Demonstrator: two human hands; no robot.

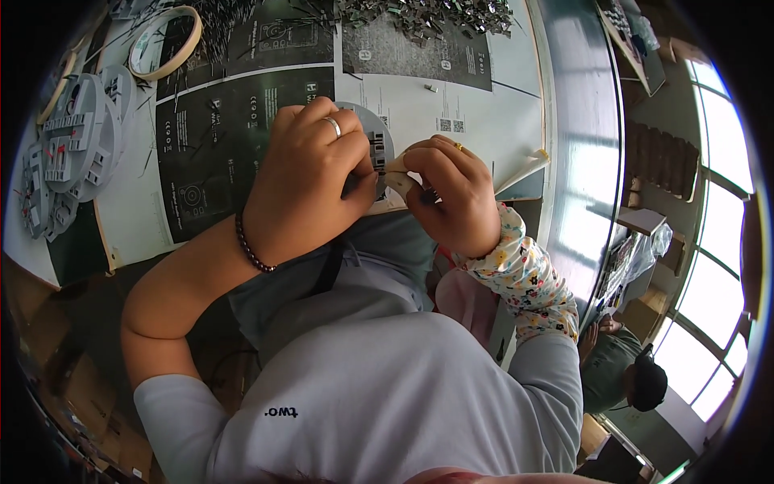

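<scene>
A grey round plastic part [377,121] with dark small pieces along its slots lies at the near table edge, partly hidden by my hands. My left hand [314,169], wearing a ring and a beaded bracelet, is closed over its left side and grips it. From the right, my right hand [451,189] comes in with a pinch, its thumb and forefinger wrapped in pale covers. Those fingertips meet the left thumb at the part's slots. What the right hand pinches is too small and hidden to make out.
Several similar grey plastic parts [85,145] are stacked at the left, near a tape roll [193,40]. Small metal pieces [427,18] are heaped at the back. One small metal piece [431,88] lies alone on the table. Another person [617,367] sits at the far right.
</scene>
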